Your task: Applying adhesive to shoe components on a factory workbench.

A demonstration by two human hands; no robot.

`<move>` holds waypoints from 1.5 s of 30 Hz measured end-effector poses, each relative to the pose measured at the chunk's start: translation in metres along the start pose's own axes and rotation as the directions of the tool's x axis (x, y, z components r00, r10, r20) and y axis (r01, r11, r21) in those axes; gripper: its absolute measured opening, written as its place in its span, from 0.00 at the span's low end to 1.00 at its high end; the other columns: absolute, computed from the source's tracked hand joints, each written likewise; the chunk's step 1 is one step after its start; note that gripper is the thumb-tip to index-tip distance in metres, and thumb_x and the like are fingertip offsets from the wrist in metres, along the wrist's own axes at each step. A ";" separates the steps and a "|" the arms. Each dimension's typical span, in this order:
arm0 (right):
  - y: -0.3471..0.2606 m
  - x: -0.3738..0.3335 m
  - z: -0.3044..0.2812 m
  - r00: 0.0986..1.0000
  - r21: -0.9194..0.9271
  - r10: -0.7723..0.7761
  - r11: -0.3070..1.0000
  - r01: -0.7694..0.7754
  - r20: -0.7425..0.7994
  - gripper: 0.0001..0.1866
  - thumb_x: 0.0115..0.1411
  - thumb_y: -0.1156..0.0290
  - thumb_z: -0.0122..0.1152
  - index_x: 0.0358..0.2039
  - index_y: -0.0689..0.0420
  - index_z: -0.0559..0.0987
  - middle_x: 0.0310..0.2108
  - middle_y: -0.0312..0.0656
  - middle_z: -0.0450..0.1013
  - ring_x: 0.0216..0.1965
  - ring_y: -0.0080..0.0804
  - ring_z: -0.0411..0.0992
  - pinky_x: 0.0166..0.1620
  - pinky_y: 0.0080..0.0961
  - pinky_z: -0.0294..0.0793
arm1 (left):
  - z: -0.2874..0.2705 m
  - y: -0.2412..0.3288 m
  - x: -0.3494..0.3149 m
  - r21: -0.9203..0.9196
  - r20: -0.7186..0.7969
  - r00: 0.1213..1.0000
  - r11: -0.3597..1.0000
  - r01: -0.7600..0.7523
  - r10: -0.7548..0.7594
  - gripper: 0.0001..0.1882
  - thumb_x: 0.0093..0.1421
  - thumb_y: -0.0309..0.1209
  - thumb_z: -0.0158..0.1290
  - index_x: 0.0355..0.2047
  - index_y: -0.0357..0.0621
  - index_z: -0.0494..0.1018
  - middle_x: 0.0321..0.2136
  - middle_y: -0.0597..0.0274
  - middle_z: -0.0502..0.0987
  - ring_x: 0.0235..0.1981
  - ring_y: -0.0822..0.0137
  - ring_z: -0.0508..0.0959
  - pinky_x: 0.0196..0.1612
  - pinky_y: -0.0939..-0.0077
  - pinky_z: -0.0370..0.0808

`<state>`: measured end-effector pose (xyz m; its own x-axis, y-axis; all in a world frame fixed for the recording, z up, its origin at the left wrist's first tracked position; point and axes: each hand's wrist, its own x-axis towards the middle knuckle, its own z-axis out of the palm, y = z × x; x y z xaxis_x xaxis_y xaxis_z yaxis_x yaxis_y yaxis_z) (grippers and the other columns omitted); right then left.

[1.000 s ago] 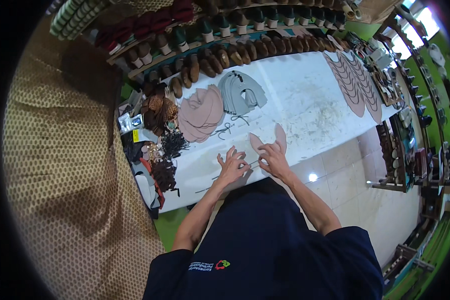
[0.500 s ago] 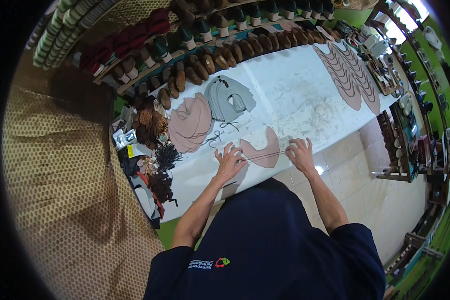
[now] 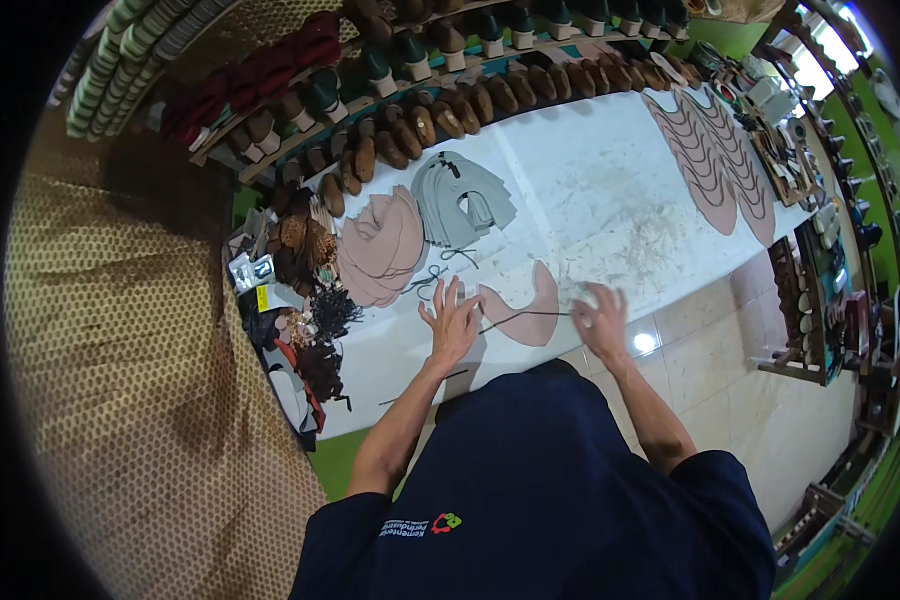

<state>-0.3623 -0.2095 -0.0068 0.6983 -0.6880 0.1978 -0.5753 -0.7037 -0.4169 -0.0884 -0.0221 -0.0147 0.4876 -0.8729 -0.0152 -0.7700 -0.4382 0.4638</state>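
Note:
A thin dark cord (image 3: 540,314) is stretched between my two hands, above a curved pink cut piece (image 3: 532,328) on the white table. My left hand (image 3: 456,326) pinches the cord's left end between thumb and finger, with the other fingers raised. At the other end my right hand (image 3: 598,322) grips the cord; its fingers are smeared by motion. Close beyond my left hand lie short dark tied cords (image 3: 458,256). Another thin dark strip (image 3: 425,387) lies near the table's front edge, beside my left forearm.
A stack of pink pieces (image 3: 378,250) and a fan of grey pieces (image 3: 462,200) lie far left. Brown shoe lasts (image 3: 450,115) line the back edge. Dark strips (image 3: 320,370) heap at the left end, marked pink sheets (image 3: 705,165) at the right. The white table (image 3: 610,180) holds scraps.
The two strands of cord, apart before, now run together as one line near my right hand. My right hand's fingers have blurred with motion; my left hand has turned slightly more upright.

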 end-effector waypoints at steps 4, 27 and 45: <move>-0.052 0.026 0.032 0.943 0.230 -0.320 0.928 0.292 0.092 0.13 0.59 0.59 0.71 0.42 0.47 0.89 0.63 0.42 0.72 0.69 0.44 0.64 0.72 0.56 0.56 | -0.008 0.001 0.002 0.106 0.043 0.999 0.994 -0.017 0.012 0.29 0.58 0.23 0.57 0.58 0.69 0.81 0.78 0.51 0.51 0.79 0.43 0.44 0.68 0.15 0.39; -0.088 0.090 0.071 0.995 0.056 -0.097 0.994 0.096 0.013 0.07 0.65 0.66 0.66 0.38 0.52 0.87 0.62 0.41 0.72 0.68 0.42 0.63 0.71 0.61 0.50 | -0.004 -0.019 0.005 0.082 0.246 0.969 0.996 -0.038 0.016 0.35 0.61 0.26 0.55 0.69 0.69 0.71 0.80 0.48 0.44 0.80 0.42 0.38 0.66 0.11 0.36; -0.085 0.104 0.071 0.998 0.150 0.004 0.989 -0.014 0.065 0.09 0.60 0.64 0.70 0.40 0.48 0.90 0.63 0.40 0.72 0.68 0.43 0.63 0.72 0.61 0.50 | -0.003 -0.022 0.008 0.043 0.199 0.979 0.998 -0.047 0.038 0.34 0.60 0.27 0.57 0.65 0.77 0.74 0.78 0.49 0.49 0.80 0.43 0.42 0.66 0.11 0.40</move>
<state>-0.2101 -0.2086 -0.0141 0.7221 -0.6779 0.1378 -0.5145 -0.6595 -0.5480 -0.0662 -0.0190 -0.0228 0.3669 -0.9140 -0.1733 -0.8089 -0.4055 0.4258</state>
